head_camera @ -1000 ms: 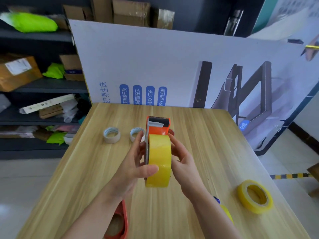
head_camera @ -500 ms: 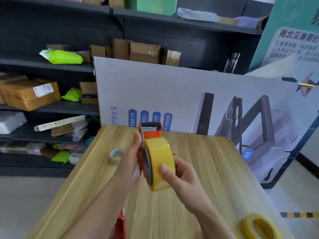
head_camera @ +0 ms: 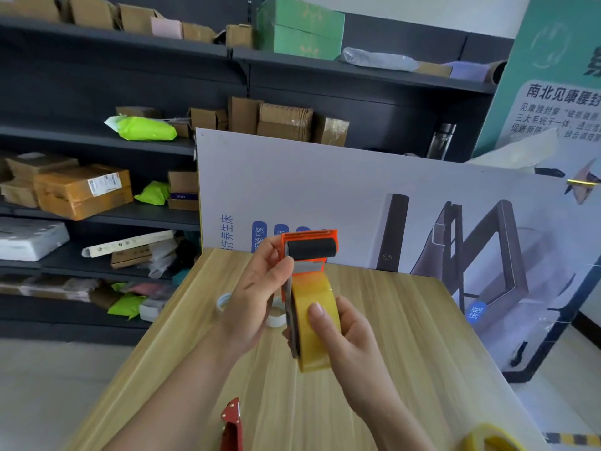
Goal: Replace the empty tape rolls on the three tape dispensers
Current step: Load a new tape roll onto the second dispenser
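Note:
An orange tape dispenser (head_camera: 310,245) with a black roller is held up over the wooden table (head_camera: 406,336). A yellow tape roll (head_camera: 317,340) sits on it. My left hand (head_camera: 257,301) grips the dispenser's upper left side, thumb near the roller. My right hand (head_camera: 344,333) holds the yellow roll from the right, thumb pressed on its face. Two empty white tape cores (head_camera: 224,301) lie on the table behind my left hand, partly hidden. A red dispenser (head_camera: 232,424) lies at the bottom edge. Another yellow roll (head_camera: 487,439) lies at bottom right.
A large printed board (head_camera: 357,190) stands upright along the table's far and right edges. Dark shelves (head_camera: 97,216) with cardboard boxes and green parcels fill the left and back. The floor (head_camera: 65,369) is to the left of the table.
The view has tilted upward. The dispenser has been raised and turned so its black roller faces me. My left thumb has moved up beside the roller; my right hand still holds the roll.

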Demonstrator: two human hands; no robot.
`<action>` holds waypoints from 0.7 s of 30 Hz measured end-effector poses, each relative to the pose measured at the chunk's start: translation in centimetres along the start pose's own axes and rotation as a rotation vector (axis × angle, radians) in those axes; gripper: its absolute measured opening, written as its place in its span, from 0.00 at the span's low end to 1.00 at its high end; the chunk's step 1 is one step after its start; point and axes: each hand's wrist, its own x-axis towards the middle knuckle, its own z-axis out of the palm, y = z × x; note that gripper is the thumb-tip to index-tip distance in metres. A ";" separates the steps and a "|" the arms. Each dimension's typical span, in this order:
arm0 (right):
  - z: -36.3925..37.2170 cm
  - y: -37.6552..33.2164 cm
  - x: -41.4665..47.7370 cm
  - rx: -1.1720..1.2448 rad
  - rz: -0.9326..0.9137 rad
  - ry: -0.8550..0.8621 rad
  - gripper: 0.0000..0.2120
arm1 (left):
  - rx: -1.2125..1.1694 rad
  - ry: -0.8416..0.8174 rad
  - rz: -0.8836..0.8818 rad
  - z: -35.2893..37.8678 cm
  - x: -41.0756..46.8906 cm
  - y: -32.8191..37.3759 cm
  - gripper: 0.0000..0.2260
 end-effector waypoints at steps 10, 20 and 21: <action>0.7 0.1 -0.3 -0.082 -0.020 0.015 0.15 | 1.203 0.128 0.689 -0.7 -1.8 0.3 0.07; 1.2 -0.1 -0.6 -0.136 -0.096 -0.009 0.10 | 1.536 0.097 0.749 -1.0 -2.8 2.0 0.09; 1.3 -0.1 -0.6 -0.147 -0.102 -0.007 0.10 | 1.558 0.118 0.739 -0.9 -3.0 2.2 0.09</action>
